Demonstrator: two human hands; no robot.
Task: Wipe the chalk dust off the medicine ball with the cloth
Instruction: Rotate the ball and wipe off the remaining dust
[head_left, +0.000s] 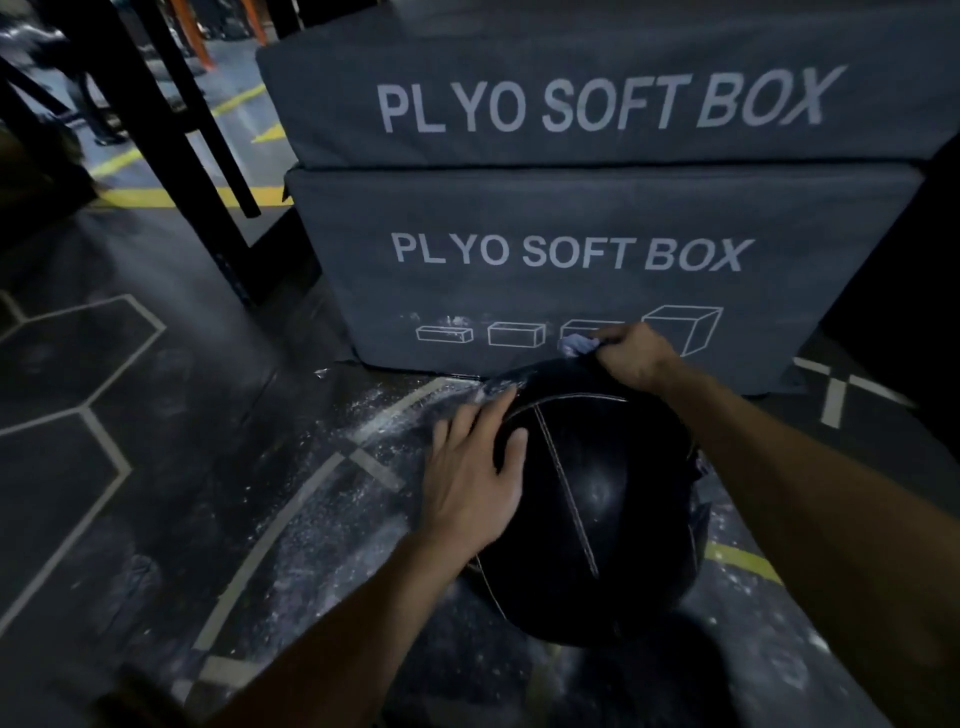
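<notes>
The black medicine ball (587, 499) sits on the dark floor (156, 467), just in front of 2 stacked grey soft boxes (571, 218). The left hand (475, 467) lies flat on the ball's left side, with its fingers straight and spread. The right hand (636, 356) is at the far top of the ball, its fingers curled around a small pale cloth (574, 344). White chalk dust (363, 436) is scattered on the floor left of the ball.
</notes>
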